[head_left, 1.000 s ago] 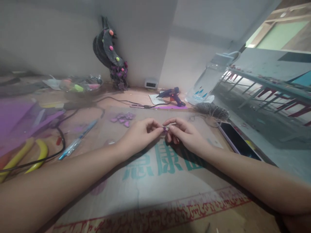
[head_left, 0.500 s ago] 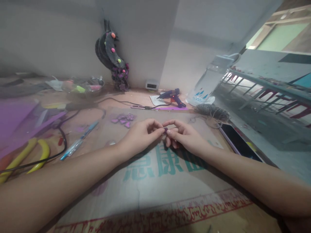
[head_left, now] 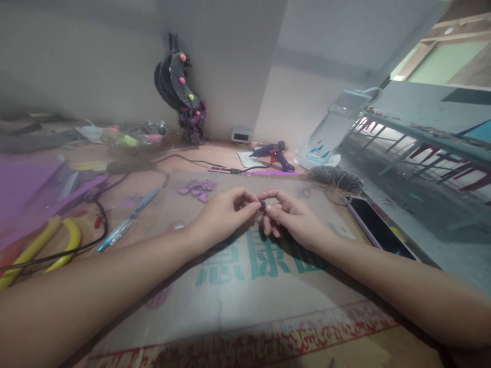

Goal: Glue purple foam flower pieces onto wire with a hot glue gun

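Pinching purple piece [head_left: 263,206] near green characters [head_left: 253,255]

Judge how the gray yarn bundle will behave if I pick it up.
The gray yarn bundle is wound from thin strands, so it would probably squash softly. It is likely light for its size, being yarn with gaps showing. Its stray loops, near the phone, may trail or snag.

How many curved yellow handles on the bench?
2. One curved yellow handle by the left edge; the other curved yellow handle just right of it. The black cord crosses both. The left forearm may hide more.
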Demonstrator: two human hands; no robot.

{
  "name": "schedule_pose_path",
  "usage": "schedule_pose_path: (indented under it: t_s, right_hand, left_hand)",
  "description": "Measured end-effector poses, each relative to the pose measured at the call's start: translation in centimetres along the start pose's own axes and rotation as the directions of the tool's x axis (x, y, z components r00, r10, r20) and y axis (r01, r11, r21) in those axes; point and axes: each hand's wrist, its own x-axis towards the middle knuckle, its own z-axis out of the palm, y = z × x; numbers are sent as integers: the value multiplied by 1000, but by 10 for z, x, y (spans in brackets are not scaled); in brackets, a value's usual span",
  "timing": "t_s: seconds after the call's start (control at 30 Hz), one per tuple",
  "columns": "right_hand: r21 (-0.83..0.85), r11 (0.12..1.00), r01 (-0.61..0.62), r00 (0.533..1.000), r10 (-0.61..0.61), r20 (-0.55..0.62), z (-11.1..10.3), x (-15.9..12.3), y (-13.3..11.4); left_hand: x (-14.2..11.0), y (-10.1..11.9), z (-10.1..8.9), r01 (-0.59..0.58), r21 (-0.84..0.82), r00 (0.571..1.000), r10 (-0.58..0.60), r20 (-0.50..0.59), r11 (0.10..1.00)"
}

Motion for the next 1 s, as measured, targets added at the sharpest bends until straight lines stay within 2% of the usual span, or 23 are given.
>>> schedule_pose_path:
  t_s: [0.37,0.73,1.0]
  right_hand:
    - [-22,1000,-11,998,9,-67,1,3,2]
    - [-97,995,-16,997,8,-81,5,-1,1]
    - [-95,995,20,997,-27,-75,6,0,5]
  left_hand:
    - [1,-2,1,48,-124,997,-40,71,991]
    - [-1,4,2,56,12,998,-57,28,998]
    - [-2,5,2,-36,195,999,42,-24,980]
